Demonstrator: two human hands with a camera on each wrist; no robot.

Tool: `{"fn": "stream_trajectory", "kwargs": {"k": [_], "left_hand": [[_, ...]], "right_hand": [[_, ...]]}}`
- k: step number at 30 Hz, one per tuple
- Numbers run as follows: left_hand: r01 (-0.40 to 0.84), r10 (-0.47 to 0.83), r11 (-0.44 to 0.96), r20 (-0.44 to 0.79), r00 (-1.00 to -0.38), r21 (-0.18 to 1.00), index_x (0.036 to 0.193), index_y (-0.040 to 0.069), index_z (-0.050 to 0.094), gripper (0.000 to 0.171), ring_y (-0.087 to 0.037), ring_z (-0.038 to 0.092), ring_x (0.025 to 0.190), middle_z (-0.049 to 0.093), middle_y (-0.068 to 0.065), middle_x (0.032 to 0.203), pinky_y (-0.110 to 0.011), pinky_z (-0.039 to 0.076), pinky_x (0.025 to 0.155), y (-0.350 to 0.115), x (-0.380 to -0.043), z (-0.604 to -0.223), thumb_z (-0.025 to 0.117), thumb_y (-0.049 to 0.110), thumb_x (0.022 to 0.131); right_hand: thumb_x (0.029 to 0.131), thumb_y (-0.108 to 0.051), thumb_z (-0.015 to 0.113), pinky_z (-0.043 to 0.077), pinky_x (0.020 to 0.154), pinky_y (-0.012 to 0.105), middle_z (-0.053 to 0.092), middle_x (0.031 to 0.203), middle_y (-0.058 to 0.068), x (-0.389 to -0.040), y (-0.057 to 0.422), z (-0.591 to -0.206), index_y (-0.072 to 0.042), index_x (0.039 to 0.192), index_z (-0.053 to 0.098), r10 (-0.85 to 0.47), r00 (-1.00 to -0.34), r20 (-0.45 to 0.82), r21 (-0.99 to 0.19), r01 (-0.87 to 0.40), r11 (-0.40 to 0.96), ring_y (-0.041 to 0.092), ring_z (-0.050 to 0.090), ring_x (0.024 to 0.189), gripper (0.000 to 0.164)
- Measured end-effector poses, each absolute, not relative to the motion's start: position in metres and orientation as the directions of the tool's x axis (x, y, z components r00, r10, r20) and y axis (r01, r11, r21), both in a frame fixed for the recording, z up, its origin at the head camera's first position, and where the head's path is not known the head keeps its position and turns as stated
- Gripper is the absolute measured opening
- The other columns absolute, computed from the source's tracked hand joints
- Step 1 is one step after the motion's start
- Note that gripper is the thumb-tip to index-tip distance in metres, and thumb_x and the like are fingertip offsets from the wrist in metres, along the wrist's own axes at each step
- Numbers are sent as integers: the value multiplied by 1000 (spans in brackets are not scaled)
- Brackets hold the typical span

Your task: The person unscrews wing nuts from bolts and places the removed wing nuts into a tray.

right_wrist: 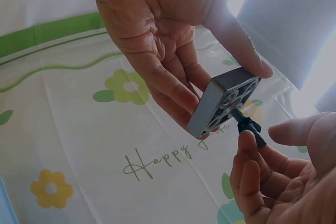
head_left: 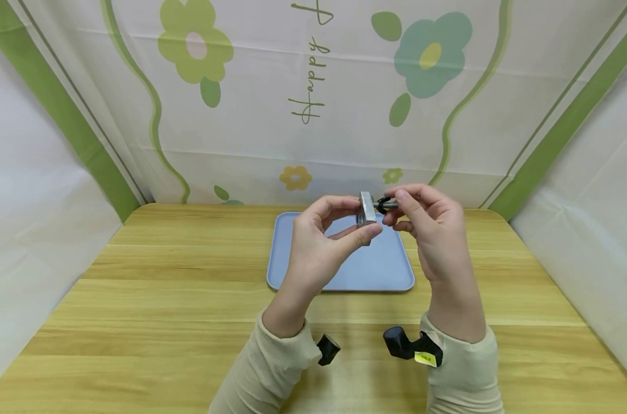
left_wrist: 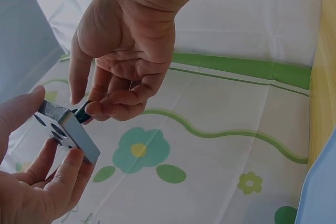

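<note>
My left hand (head_left: 317, 244) grips a square silver metal block (head_left: 366, 208) by its edges, between the thumb and the fingers. Round holes show in one face of the block in the left wrist view. Out of its opposite, ribbed face sticks a threaded bolt (right_wrist: 258, 137), carrying a black wing nut (right_wrist: 247, 125). Curled fingers of my right hand (head_left: 437, 227) are at the wing nut and the bolt's free end, with the thumb close beside the end. Both hands hold these parts up above a light blue tray (head_left: 365, 273).
The tray lies on a wooden table (head_left: 163, 299), toward its back edge. A white cloth (head_left: 261, 103) with printed flowers stands behind the table, and white sheets close off both sides. Black wrist cameras (head_left: 396, 343) are strapped over the beige sleeves (head_left: 463, 368).
</note>
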State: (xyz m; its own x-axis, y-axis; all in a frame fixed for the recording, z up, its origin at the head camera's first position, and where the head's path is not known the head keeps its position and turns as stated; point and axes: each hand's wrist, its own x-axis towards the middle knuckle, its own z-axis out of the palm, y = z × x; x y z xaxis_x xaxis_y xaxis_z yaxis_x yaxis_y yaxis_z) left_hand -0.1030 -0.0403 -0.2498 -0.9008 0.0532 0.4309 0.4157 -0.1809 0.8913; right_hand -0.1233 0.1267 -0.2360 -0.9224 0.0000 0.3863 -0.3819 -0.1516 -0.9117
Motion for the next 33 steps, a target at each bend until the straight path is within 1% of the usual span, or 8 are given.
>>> {"fn": "stream_trajectory", "kwargs": {"k": [10,16,21,25,29,33], "left_hand": [[414,54,-186,430,-901,891,111,-4,64,35,-22,66,111,67,-18,118,-34,61,90,-40,-103,-250,80,-4,79],[419,54,-186,435,-899,889,111,-4,64,35,-22,66,111,67,-17,118,-34,61,90,-40,-103,-251,80,-4,79],[424,51,-183,440,-897,887,111,-4,64,35,-22,66,111,67,-18,118,-35,61,90,-40,-103,-250,80,-4,79],[428,49,-182,443,-895,885,111,-4,64,35,-22,66,111,67,-18,118,-36,61,91,-41,-103,-250,80,-4,80],[426,48,-187,441,-896,885,111,-5,64,35,-22,65,111,66,-18,117,-36,61,91,-41,-103,-249,80,-4,80],[421,50,-192,437,-898,887,111,-4,64,35,-22,65,111,66,-18,117,-34,61,91,-42,-103,-249,79,-5,80]], "right_hand": [[98,-8,61,58,62,22,70,79,-1,-124,126,-237,-10,89,75,-17,-917,399,-909,-393,-140,12,63,67,16],[98,-7,62,57,63,22,71,78,-2,-124,127,-237,-11,86,77,-24,-918,397,-913,-392,-113,13,64,70,19],[97,-6,62,60,70,22,73,81,-3,-124,127,-237,-14,85,79,-37,-917,398,-913,-392,-116,12,67,75,22],[97,-3,62,61,76,23,75,85,-2,-125,128,-237,-14,88,79,-65,-912,406,-908,-395,-138,11,70,80,23],[96,2,60,62,80,23,76,90,1,-125,130,-238,-10,93,79,-97,-895,436,-894,-418,-163,12,72,85,22],[95,6,59,61,83,23,77,94,2,-125,132,-239,-5,99,78,-119,-875,469,-878,-447,-174,13,71,89,22]]}}
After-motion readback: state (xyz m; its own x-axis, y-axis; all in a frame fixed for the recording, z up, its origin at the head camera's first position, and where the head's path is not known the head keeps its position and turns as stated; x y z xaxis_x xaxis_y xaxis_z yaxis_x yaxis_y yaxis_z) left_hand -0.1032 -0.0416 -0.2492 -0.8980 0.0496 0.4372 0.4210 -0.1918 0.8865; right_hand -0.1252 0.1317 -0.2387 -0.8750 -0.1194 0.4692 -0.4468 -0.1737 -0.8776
